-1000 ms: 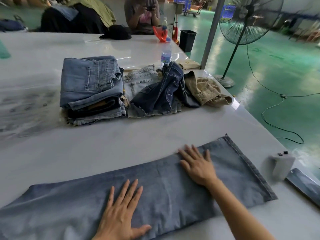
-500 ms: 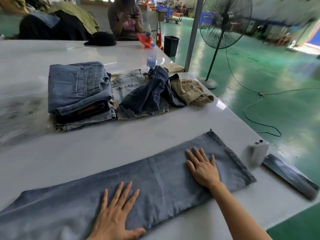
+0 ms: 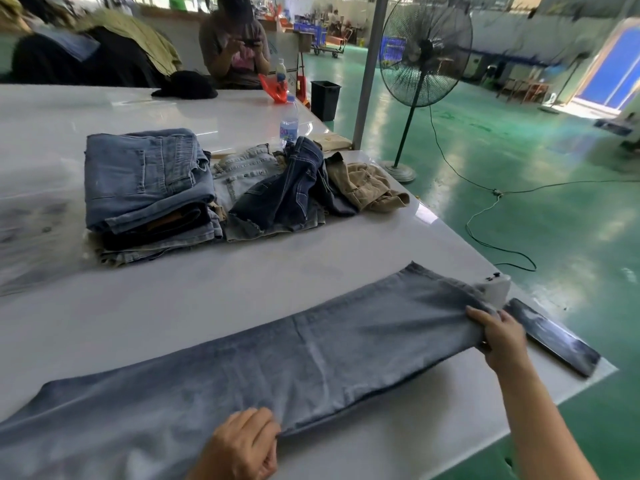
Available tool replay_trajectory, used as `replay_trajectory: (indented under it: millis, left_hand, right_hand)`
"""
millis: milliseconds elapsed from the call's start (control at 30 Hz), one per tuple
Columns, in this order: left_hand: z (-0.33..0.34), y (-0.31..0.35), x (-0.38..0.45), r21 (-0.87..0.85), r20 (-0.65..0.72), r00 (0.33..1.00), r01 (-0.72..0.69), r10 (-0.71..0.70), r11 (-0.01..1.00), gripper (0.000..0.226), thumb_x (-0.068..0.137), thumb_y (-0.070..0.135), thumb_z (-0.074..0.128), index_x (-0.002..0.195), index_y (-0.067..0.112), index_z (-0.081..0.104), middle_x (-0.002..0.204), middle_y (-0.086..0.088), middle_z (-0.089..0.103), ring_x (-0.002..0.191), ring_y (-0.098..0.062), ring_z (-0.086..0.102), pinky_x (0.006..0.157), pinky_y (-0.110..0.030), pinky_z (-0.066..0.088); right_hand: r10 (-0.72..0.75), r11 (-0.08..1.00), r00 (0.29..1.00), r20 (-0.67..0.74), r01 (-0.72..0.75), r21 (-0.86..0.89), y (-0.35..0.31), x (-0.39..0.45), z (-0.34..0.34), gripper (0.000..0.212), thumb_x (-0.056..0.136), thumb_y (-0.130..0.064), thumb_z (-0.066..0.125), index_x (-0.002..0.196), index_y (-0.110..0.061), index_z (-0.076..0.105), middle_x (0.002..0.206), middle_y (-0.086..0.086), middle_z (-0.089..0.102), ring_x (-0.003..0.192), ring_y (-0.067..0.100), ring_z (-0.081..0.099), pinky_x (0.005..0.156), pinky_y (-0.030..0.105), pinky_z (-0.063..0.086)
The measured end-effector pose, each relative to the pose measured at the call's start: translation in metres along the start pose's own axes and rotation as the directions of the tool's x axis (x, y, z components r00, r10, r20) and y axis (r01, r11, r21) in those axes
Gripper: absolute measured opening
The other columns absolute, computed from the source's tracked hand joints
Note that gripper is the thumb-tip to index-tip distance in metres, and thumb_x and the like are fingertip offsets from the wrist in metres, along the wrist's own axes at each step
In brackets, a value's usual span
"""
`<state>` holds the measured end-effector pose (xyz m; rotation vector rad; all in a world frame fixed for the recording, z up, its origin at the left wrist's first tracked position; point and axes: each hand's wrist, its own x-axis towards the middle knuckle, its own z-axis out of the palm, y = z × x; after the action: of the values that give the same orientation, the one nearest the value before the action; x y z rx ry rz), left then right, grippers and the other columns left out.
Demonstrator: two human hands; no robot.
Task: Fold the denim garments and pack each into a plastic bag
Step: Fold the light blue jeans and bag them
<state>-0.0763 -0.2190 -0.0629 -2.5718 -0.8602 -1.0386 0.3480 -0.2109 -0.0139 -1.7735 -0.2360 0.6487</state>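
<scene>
A long pair of light blue jeans point(image 3: 277, 368) lies flat across the white table point(image 3: 277, 282), legs together, hem to the right. My right hand point(image 3: 498, 336) grips the hem end near the table's right edge. My left hand point(image 3: 242, 445) holds the near edge of the jeans at mid-length, fingers curled on the fabric. Behind, a stack of folded jeans point(image 3: 145, 192) sits at the left, next to a loose heap of dark and pale denim point(image 3: 280, 195) and a tan garment point(image 3: 367, 188). Clear plastic bags point(image 3: 31, 230) lie at the far left.
A white handheld device point(image 3: 495, 287) and a dark flat strip point(image 3: 554, 336) lie at the table's right corner. A water bottle point(image 3: 288, 124) stands behind the heap. A standing fan point(image 3: 424, 50) and cables are on the green floor. A person sits at the far side.
Both hands were pressing flat on the jeans; now the right hand has slid to the hem and gripped it, and the left has pulled back to the near edge and curled on the fabric.
</scene>
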Motion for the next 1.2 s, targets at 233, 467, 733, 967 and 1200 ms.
replay_trajectory:
  millis: [233,467,733,967,1200]
  left_hand:
    - [0.008,-0.014,0.006,-0.076,0.286,0.951,0.147,-0.120,0.986,0.055,0.096,0.050,0.030,0.096,0.019,0.075,0.108,-0.002,0.071,0.100,-0.017,0.066,0.095,-0.030,0.032]
    - [0.006,-0.021,0.004,0.208,0.678,0.643,0.295,-0.355,0.932,0.069,0.080,0.065,0.033,0.130,0.025,0.058,0.141,0.001,0.049,0.127,-0.025,0.050,0.107,-0.046,0.001]
    - [-0.009,-0.051,0.024,-0.558,0.709,0.241,0.766,-0.662,-0.319,0.030,0.100,0.017,0.043,0.119,-0.003,0.056,0.121,-0.021,0.061,0.099,-0.022,0.061,0.079,-0.016,0.050]
    - [-0.044,-0.087,-0.003,-0.339,0.924,0.021,0.507,-0.382,-0.793,0.075,0.087,0.068,0.032,0.105,0.000,0.059,0.096,-0.024,0.067,0.080,-0.034,0.064,0.069,-0.040,0.052]
    - [-0.041,-0.064,-0.006,-0.433,0.746,0.061,0.801,-0.663,-0.413,0.028,0.084,0.016,0.069,0.106,0.000,0.060,0.110,-0.020,0.067,0.094,-0.024,0.065,0.084,-0.035,0.053]
  right_hand:
    - [0.027,0.986,0.935,-0.354,-0.082,-0.142,0.026,-0.018,-0.002,0.070,0.070,-0.021,0.084,0.121,0.013,0.052,0.124,0.026,0.057,0.114,0.036,0.056,0.096,0.034,0.044]
    - [0.194,0.949,0.968,-0.159,-0.144,0.282,0.015,-0.031,0.007,0.022,0.072,-0.006,0.079,0.080,-0.006,0.060,0.106,0.012,0.062,0.084,0.019,0.063,0.071,0.025,0.056]
    - [-0.648,0.728,0.752,0.121,0.659,-0.191,0.005,-0.129,0.073,0.017,0.088,-0.003,0.063,0.072,-0.005,0.058,0.061,-0.002,0.051,0.061,0.002,0.038,0.052,0.022,0.032]
    - [-0.785,0.000,-0.025,0.619,0.999,0.040,0.076,-0.283,0.138,0.034,0.087,-0.036,0.052,0.104,-0.017,0.074,0.117,0.000,0.068,0.116,0.012,0.059,0.098,0.029,0.035]
    - [-0.294,-0.104,-0.042,0.955,0.995,0.012,0.098,-0.299,0.141,0.040,0.056,-0.075,0.061,0.090,-0.055,0.070,0.107,-0.026,0.067,0.118,-0.010,0.047,0.080,0.013,0.049]
